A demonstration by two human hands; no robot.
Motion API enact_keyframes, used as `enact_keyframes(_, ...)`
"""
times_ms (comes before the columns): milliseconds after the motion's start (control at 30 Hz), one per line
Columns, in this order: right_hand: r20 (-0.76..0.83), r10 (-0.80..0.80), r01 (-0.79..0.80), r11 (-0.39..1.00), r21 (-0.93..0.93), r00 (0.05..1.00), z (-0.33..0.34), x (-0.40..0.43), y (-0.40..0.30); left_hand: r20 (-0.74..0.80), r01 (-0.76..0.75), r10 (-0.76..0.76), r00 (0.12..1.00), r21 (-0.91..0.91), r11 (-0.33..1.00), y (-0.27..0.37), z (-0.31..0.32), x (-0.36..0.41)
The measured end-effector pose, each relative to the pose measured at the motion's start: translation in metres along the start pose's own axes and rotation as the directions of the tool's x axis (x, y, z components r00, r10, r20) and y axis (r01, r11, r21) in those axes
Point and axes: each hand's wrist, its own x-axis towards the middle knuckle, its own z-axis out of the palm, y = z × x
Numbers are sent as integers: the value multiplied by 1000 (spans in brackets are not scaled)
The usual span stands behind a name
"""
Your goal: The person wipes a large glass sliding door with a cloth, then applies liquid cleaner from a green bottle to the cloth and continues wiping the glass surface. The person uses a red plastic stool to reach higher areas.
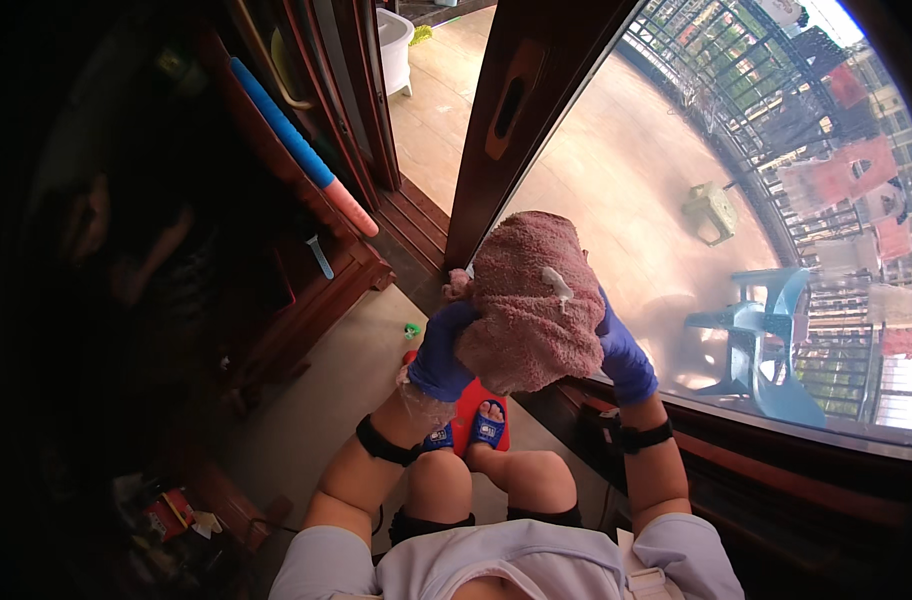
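A pink terry cloth point(531, 315), bunched up with a small white patch on its face, is held up between my two hands in front of the sliding door's glass pane point(613, 172). My left hand point(444, 352), in a blue glove with clear plastic at the wrist, grips the cloth's left side. From the right, my right hand point(622, 349), also in a blue glove, grips the opposite side. The cloth hides most of my fingers. Both wrists wear black bands.
The dark door frame point(519, 112) stands ahead beside an open gap. A blue and pink foam-covered bar point(298, 142) runs along wooden furniture point(351, 274) at left. Beneath my slippers is something red point(467, 401). Through the glass show a blue plastic chair point(771, 337) and a small stool point(711, 214).
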Motion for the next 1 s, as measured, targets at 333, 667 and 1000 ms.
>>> enact_keyframes(333, 42, -102, 109, 957, -267, 994, 30, -19, -122, 411, -463, 266, 872, 868, 178, 2, 151, -5)
enact_keyframes(667, -473, -363, 446, 892, 73, 803, 66, -70, -306, 600, -520, 274, 751, 794, -314, -8, 368, -38)
enact_keyframes(1000, -590, -704, 796, 583, -161, 396, 48, -154, -498, 444, -131, -241, 863, 657, 742, 30, 430, -72)
